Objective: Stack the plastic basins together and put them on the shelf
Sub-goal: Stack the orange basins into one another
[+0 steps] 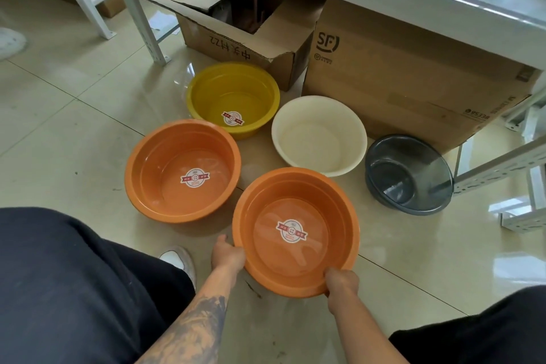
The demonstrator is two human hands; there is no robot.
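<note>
Your left hand (227, 255) & right hand (341, 281) grasp the near orange basin (295, 233); second orange basin (183, 170) lies forward-left, nearer your left.

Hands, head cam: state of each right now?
Left hand: closed on the near-left rim of the near orange basin.
Right hand: closed on the same basin's near rim.
</note>
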